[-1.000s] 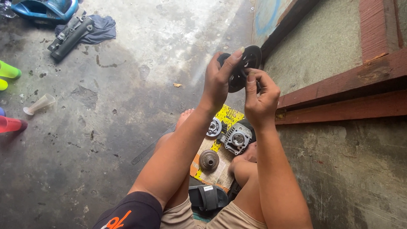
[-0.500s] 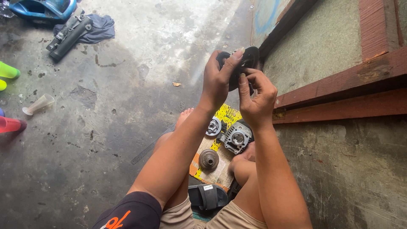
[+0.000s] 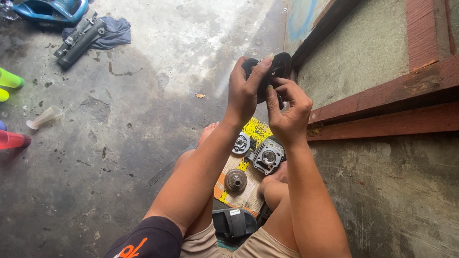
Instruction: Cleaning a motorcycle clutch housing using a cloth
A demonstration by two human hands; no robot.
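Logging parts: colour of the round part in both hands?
Black round part, seen in the head view.

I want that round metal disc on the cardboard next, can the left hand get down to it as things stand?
Probably not right away: the left hand is raised and, with the right hand, holds a black round part. The metal disc lies uncovered on the cardboard between the legs.

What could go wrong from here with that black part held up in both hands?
1. The black round part is pinched mostly by fingertips of the left hand and right hand, high above the concrete floor; a slip could drop it there.
2. It could also fall onto the metal engine parts lying on the cardboard below, near the bare feet.
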